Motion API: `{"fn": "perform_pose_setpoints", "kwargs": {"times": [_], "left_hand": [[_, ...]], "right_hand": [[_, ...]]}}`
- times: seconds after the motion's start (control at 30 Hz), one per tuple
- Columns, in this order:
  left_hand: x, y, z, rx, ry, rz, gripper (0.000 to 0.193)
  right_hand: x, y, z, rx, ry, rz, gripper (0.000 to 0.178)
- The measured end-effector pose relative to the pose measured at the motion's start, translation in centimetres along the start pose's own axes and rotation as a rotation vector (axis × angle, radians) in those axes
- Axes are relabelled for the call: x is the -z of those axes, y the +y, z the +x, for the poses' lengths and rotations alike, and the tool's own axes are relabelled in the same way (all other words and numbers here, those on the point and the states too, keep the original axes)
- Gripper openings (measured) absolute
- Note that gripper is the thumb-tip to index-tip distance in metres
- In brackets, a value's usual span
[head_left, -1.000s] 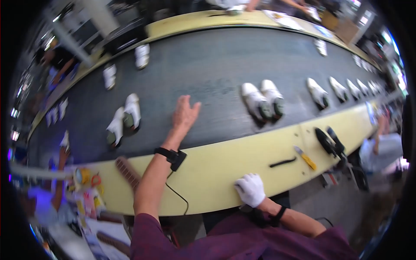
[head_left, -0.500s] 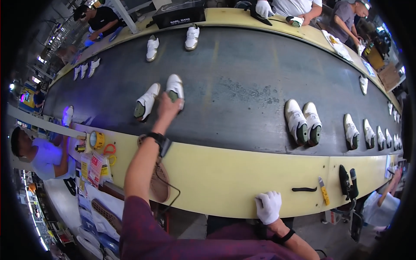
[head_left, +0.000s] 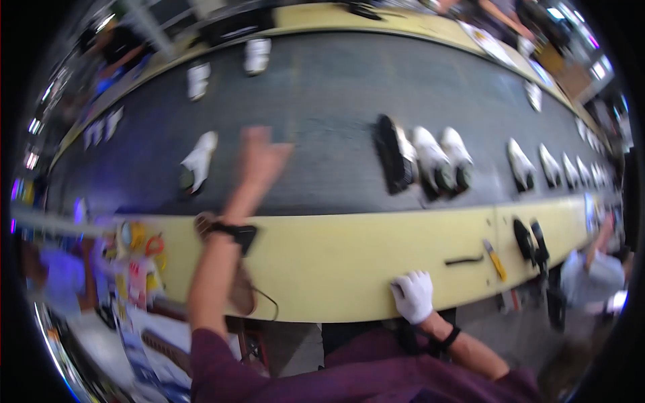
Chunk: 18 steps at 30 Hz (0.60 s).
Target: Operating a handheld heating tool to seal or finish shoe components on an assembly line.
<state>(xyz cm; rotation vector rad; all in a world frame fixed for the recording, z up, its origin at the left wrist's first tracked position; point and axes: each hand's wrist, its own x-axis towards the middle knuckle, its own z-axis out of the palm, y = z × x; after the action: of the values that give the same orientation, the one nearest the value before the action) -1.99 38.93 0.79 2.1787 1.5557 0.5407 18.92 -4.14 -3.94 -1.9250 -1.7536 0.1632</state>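
My bare left hand (head_left: 264, 160) hangs over the dark belt (head_left: 316, 87), blurred, thumb and fingers spread with nothing in them. Left of it a white shoe (head_left: 200, 161) stands with its dark green heel toward me. Farther right, a shoe tipped on its side (head_left: 398, 154) shows its dark sole, close beside a pair of white shoes (head_left: 432, 158). In a white glove, my right hand (head_left: 413, 295) rests curled on the near edge of the pale yellow table (head_left: 336, 269); I see nothing in its fingers.
A yellow-handled knife (head_left: 496, 260), a black curved strip (head_left: 463, 260) and dark tools (head_left: 524, 240) lie right of my glove. Tape (head_left: 132, 235), orange scissors (head_left: 154, 244) and a brown sole (head_left: 243, 289) are at left. More white shoes (head_left: 521, 164) line the belt; co-workers stand around it.
My left hand has let go of the white shoe it held. A tipped shoe now lies beside the pair at right. The whole view has shifted somewhat; my right hand stays at the table edge.
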Motion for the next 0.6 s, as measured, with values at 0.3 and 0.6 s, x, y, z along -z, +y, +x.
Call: {"fn": "perform_pose_setpoints", "kwargs": {"times": [0.3,0.6], "left_hand": [[9.8,-32.0,2.3,0.534,0.039,-0.173,0.076],[6.0,-15.2,-1.2,0.699,-0.250,-0.929,0.059]], "right_hand": [[0.6,-0.5,0.9,0.031,-0.013,0.048,0.016],[1.0,-0.5,-0.1,0.066,0.053,0.059,0.016]]}}
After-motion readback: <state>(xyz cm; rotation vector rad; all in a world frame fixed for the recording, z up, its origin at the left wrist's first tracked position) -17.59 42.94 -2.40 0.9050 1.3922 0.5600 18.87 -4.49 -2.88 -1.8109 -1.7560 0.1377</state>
